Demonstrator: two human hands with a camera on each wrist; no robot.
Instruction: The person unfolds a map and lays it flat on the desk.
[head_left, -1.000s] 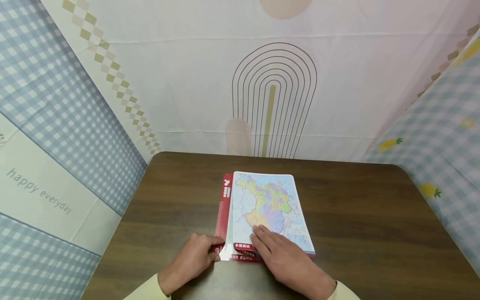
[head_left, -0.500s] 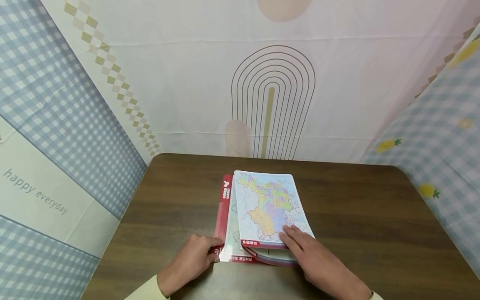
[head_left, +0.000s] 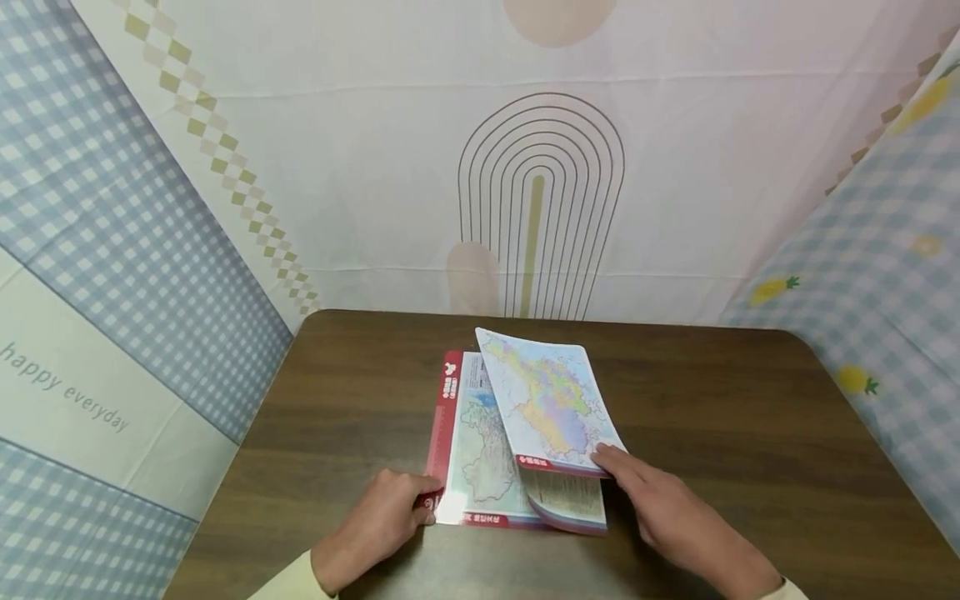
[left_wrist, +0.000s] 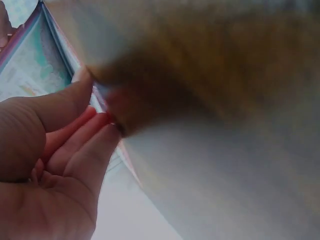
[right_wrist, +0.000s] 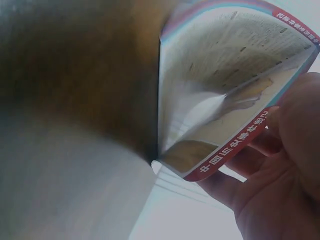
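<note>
A red-bordered map sheet (head_left: 480, 467) lies flat on the wooden table in the head view. My left hand (head_left: 382, 512) pinches its near left corner between thumb and fingers, as the left wrist view shows of the hand (left_wrist: 65, 145) at the edge. Above it a second map sheet (head_left: 551, 404), coloured by regions, is raised and tilted with its left side off the sheet below. My right hand (head_left: 667, 500) holds this upper sheet at its near right corner. Between the two, a curved sheet (head_left: 566, 500) bends up; the right wrist view shows its printed inner face (right_wrist: 220, 95) beside my fingers.
The dark wooden tabletop (head_left: 712, 417) extends around the sheets. A pale patterned cloth (head_left: 375, 183) hangs behind the table's far edge. Checked blue cloths (head_left: 135, 208) flank it on both sides.
My right hand has moved right, pulling the upper map sheet with it and raising its left side. More of the lower sheet shows now. The left hand has stayed at its corner.
</note>
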